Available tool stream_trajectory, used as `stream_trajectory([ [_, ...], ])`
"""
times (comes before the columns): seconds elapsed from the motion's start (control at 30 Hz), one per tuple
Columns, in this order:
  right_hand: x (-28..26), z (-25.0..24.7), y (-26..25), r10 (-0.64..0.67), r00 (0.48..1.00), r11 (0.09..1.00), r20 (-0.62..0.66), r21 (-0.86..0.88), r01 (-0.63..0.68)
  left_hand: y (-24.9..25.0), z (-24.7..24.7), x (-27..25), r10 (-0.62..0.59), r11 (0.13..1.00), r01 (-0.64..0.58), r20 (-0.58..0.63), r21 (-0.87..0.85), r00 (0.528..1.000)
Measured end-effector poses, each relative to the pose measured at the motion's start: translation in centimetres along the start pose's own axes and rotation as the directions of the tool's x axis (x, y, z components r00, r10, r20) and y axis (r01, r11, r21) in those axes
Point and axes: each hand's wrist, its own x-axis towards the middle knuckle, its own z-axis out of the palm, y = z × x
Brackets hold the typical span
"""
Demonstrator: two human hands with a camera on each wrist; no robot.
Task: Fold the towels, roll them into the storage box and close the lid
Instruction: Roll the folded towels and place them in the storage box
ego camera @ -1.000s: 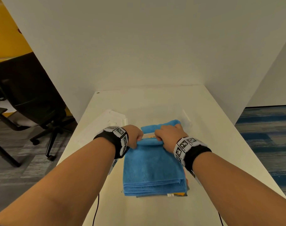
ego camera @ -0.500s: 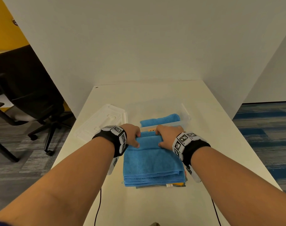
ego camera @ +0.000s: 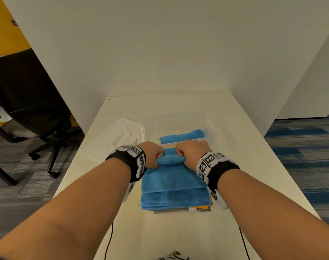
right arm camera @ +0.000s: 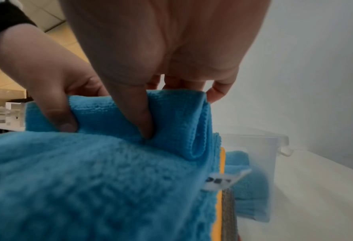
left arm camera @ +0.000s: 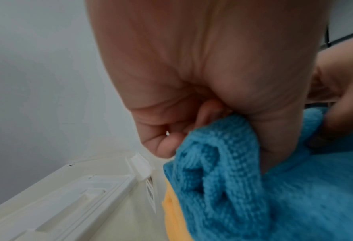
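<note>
Chg vs half a sec ago: far edge of top blue towel, then pressed flat under both hands, now turned over toward the person into a short roll; knuckles raised, fingers wrapped round it. L hand: fist-like, thumb down on near side of roll, fingers curled over its left end; left wrist view shows rolled end bunched under the thumb. R hand: same pose on right end; right wrist view shows thumb dug into crease, fingertips over roll's far side. Both forearms extended fwd, roughly parallel, wrist bands w/ marker tags up. Blue towel: top of folded stack on white table, near side still flat; orange towel and a grey layer under it, edges only showing. Storage box: clear, open, just beyond the stack, one rolled blue towel inside at near wall. Lid: off, flat on table left of box. Black office chair off to left on the floor.
</note>
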Motion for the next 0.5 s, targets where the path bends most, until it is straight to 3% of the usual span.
stream_trajectory([
  [0.13, -0.1, 0.4, 0.2, -0.036, 0.999, 0.999, 0.033, -0.026, 0.036, 0.2, 0.5, -0.1, -0.008, 1.000, 0.009, 0.074, -0.010, 0.997],
  [0.27, -0.3, 0.7, 0.7, -0.005, 0.990, 0.994, 0.139, 0.110, -0.011, -0.2, 0.4, -0.6, -0.026, 0.987, 0.044, 0.112, -0.156, 0.993],
  [0.37, -0.3, 0.4, 1.0, -0.013, 0.991, 0.977, 0.132, 0.215, -0.016, -0.5, 0.3, -0.5, -0.034, 0.984, 0.051, 0.101, -0.171, 0.994],
  [0.5, -0.4, 0.8, 1.1, 0.012, 0.991, 0.990, 0.134, 0.136, -0.030, -0.6, 0.5, -0.6, -0.019, 0.981, 0.044, 0.135, -0.188, 0.991],
])
